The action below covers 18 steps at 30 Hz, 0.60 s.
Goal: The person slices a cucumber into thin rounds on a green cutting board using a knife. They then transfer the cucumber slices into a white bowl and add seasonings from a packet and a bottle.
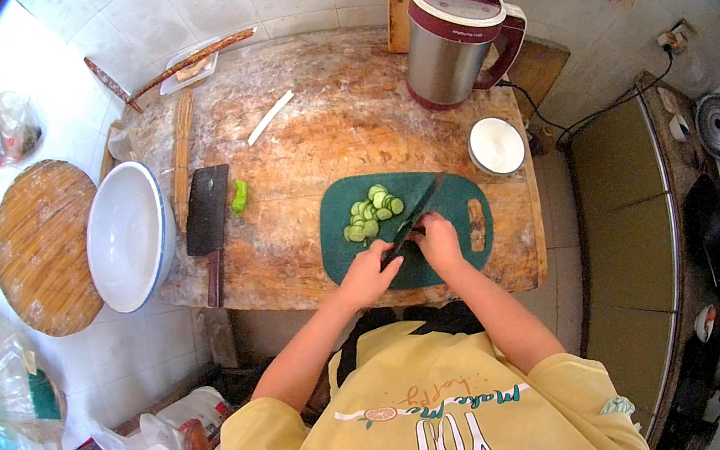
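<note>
A fair heap of cucumber slices (371, 216) already lay on the green cutting board (449, 203), thin pale-green rounds fanned out loosely toward its far left corner. The right hand (438, 242) was clamped on the handle of a dark knife (418, 209), blade angled up and away across the board. The left hand (373, 271) was curled down just beside the blade, fingers closed on whatever remained uncut; that piece was hidden, so I judged little was left. One green end piece (238, 196) sat apart on the worn, floury wooden desk (319, 129), near a flat black cleaver (208, 214). The white enamel basin (127, 235) at the left looked smooth and glossy, the board matte plastic with a slot handle.
</note>
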### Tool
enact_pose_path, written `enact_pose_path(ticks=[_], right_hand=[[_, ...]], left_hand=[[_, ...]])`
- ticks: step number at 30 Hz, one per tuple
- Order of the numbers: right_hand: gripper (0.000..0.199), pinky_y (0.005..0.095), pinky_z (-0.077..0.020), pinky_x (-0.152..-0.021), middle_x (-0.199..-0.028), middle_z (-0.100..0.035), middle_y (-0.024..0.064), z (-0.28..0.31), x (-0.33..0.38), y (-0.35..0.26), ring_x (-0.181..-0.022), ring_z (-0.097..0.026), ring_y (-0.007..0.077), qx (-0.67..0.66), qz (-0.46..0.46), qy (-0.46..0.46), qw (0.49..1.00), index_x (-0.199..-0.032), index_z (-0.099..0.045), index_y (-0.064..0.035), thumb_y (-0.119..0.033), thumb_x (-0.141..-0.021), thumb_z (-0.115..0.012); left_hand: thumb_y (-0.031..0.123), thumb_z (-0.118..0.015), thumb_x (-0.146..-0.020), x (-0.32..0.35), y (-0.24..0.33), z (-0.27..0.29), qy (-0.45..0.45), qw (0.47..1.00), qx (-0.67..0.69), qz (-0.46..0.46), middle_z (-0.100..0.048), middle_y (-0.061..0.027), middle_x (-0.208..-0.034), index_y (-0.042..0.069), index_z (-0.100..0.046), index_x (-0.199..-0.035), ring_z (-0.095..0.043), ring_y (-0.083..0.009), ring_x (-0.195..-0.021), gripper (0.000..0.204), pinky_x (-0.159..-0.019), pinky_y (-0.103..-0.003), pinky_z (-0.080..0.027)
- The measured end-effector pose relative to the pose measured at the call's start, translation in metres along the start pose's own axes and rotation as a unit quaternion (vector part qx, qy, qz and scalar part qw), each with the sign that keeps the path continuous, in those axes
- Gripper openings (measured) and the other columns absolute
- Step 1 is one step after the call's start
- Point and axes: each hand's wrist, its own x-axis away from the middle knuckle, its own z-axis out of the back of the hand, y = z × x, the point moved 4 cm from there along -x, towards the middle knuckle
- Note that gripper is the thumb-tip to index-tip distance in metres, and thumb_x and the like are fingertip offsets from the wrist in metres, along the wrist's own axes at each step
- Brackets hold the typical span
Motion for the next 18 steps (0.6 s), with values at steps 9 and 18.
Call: enact_pose_path(ticks=[9,18], right_hand=[[0.015,0.0432,-0.0486,-0.067,-0.083,-0.059,0.0212,-0.002,-0.001,0.004,-0.076,-0.058,0.0386,0.012,0.019,0.021,1.0,-0.082,-0.062,0.0005,-0.003,-0.068,-0.062],[0.015,0.0436,-0.0484,-0.068,-0.082,-0.059,0.0218,-0.008,0.0,0.013,-0.075,-0.058,0.0389,0.019,-0.014,0.005,1.0,-0.079,-0.063,0.0009,-0.004,-0.065,-0.066]], left_hand=[[0.021,-0.058,-0.084,0.014,0.023,0.004,0.002,1.0,-0.03,-0.006,-0.061,-0.0235,-0.087,-0.003,-0.049,-0.103,-0.061,-0.0363,-0.08,0.032,-0.068,-0.039,-0.048],[0.021,-0.056,-0.084,0.014,0.023,0.007,0.001,0.998,-0.058,-0.004,-0.061,-0.0239,-0.086,-0.004,-0.049,-0.102,-0.06,-0.038,-0.08,0.032,-0.069,-0.041,-0.047]])
